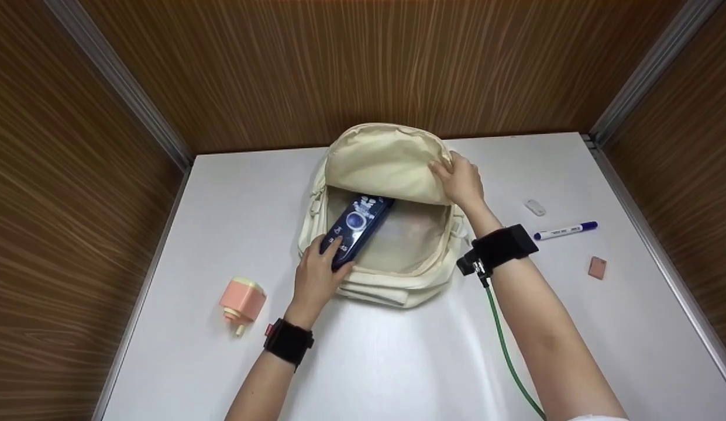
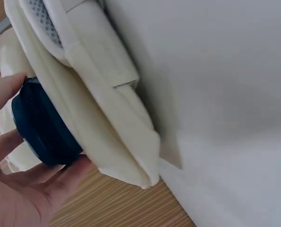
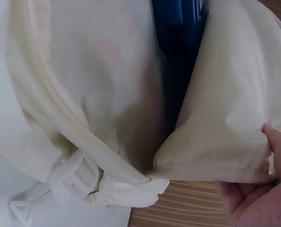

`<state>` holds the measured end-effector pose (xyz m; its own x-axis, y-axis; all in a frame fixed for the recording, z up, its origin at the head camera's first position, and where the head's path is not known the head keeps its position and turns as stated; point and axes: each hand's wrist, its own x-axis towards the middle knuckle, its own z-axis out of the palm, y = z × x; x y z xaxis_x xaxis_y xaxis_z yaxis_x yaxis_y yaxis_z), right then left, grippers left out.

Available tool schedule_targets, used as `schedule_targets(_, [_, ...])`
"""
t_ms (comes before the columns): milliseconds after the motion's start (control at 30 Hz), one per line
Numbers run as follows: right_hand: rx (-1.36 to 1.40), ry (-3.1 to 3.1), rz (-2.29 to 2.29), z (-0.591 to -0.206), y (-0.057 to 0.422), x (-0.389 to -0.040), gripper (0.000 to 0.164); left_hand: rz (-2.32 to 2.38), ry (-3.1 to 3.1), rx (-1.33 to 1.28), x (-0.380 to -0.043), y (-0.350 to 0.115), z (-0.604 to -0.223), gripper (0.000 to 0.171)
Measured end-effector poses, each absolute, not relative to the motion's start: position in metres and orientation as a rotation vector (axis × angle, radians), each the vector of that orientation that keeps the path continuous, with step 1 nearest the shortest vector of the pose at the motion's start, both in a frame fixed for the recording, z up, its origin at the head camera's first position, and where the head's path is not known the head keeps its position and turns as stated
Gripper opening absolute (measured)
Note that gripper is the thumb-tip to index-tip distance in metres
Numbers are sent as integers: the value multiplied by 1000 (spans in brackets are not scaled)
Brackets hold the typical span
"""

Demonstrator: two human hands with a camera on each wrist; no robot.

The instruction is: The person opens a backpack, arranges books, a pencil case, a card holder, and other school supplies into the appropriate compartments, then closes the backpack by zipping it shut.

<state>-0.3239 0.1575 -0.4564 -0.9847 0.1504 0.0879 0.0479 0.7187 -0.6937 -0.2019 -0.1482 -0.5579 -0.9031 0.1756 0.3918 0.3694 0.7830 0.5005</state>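
A cream backpack (image 1: pixel 398 283) lies on the table with its main pocket unzipped. My right hand (image 1: pixel 463 182) pinches the edge of its raised flap (image 1: pixel 386 164), thumb on the inner lining in the right wrist view. In my left hand (image 1: pixel 317 272) is a dark blue zippered case (image 1: pixel 357 225) with a printed front, gripped by its near end. The case (image 2: pixel 46 123) slants into the pocket opening, its far end partly under the flap. Thumb and fingers span its width in the left wrist view.
Left of the backpack lies a pink and cream pencil sharpener (image 1: pixel 244 299). To the right are a small white object (image 1: pixel 535 207), a blue-capped marker (image 1: pixel 565 230) and a small pink block (image 1: pixel 597 268). A green cable (image 1: pixel 503 345) trails from the right wrist. Wood-grain walls (image 1: pixel 363 70) enclose the table.
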Motion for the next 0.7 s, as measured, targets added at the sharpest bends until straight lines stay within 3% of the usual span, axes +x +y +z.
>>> schedule_targets(400, [120,-2802,1321,-462,166,-325,41,-890,-2610,-276,-220,-130,-554,58])
schedule_targets(700, [142,-2816,1390,-465,169,-325,43,-810,-2679,-252,-246,-123,-548,59])
